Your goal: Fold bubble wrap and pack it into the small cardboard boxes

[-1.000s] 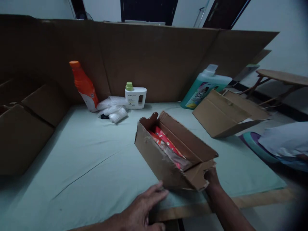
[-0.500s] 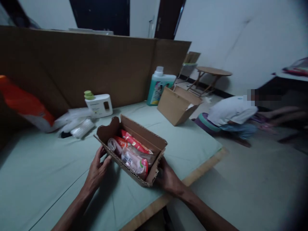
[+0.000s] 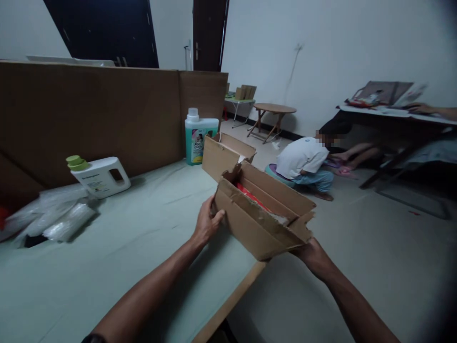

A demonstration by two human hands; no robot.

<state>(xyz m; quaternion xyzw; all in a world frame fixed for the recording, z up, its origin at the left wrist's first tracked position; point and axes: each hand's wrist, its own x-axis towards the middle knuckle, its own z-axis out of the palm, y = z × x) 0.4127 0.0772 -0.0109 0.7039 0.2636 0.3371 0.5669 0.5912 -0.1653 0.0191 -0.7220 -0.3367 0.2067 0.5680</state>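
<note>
An open-topped cardboard box is held between my two hands above the table's right edge. My left hand grips its near left end, thumb on the front wall. My right hand holds the right end from below, its fingers partly hidden by the cardboard. Inside, a red packet shows over the rim; the other contents are mostly hidden by the front wall. Just behind it stands a second cardboard box, beside a bottle of teal liquid with a white cap.
A white jug with a green cap and clear plastic packaging lie on the green-covered table. A cardboard panel lines its back. Right, a person crouches on a stool; another's hand rests on a far desk.
The box in my hands has moved right, toward the table's edge and the second box, and its front wall now faces me more. My view has turned right.
</note>
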